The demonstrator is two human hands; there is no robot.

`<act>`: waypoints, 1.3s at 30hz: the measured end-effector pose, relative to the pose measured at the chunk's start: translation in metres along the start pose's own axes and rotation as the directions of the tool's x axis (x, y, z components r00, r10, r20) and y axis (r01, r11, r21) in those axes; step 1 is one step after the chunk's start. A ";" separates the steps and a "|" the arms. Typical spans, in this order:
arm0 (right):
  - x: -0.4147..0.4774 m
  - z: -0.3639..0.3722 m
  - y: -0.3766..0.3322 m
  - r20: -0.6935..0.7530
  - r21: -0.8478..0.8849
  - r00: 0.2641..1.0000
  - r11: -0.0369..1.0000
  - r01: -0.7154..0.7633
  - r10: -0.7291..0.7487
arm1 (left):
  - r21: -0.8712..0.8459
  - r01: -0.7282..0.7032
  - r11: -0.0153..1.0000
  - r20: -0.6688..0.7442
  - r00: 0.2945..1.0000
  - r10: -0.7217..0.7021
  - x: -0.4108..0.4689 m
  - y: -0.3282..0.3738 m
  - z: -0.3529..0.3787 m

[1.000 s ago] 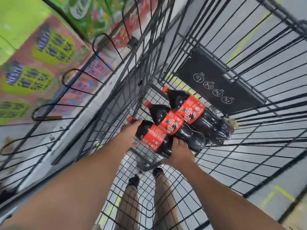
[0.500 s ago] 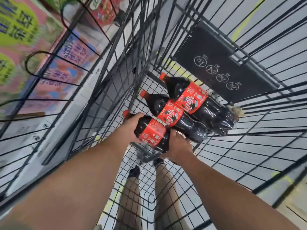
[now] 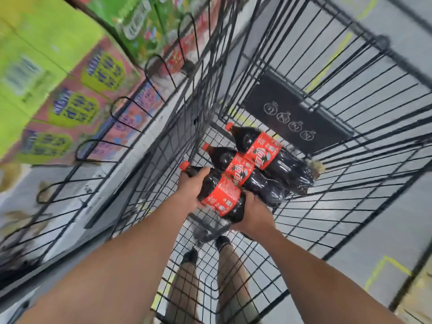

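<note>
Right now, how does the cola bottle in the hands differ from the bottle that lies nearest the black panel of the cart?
The held bottle is gripped by the left hand at its shoulder and the right hand at its base; the far bottle lies untouched on the cart floor. The held bottle's label shows small print, the far bottle's a large white logo. Both are dark, with red caps pointing the same way.

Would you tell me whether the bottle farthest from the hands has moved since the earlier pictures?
No. The far bottle still lies against the middle bottle, its cap and base placed the same under the black panel.
</note>
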State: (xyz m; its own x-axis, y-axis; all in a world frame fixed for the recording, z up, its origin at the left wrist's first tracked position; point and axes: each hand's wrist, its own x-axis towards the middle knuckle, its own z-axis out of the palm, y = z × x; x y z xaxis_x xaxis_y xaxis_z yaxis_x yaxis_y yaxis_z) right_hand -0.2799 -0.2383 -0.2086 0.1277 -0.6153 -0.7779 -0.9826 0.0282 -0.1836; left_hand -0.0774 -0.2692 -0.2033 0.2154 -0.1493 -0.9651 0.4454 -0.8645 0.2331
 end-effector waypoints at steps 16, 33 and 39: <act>-0.191 -0.138 -0.076 -0.516 0.211 0.856 0.966 0.147 -0.018 | -0.050 -0.649 0.759 0.157 0.746 0.648 -0.253 0.077 -0.038; -0.331 -0.218 -0.115 -0.686 -0.076 0.571 0.825 0.560 -0.451 | -0.384 -0.766 0.516 0.050 0.541 0.840 -0.465 0.098 -0.133; -0.352 -0.218 -0.121 -0.580 -0.187 0.513 0.716 0.673 -0.633 | -0.440 -0.789 0.429 -0.188 0.548 0.815 -0.490 0.048 -0.165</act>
State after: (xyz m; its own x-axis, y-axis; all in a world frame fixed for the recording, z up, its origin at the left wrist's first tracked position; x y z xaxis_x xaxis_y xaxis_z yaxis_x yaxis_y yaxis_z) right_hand -0.2353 -0.1965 0.2185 0.6089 -0.7904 0.0663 -0.6428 -0.5407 -0.5426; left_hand -0.0183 -0.1586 0.3004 0.6440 -0.6965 -0.3164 0.4035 -0.0422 0.9140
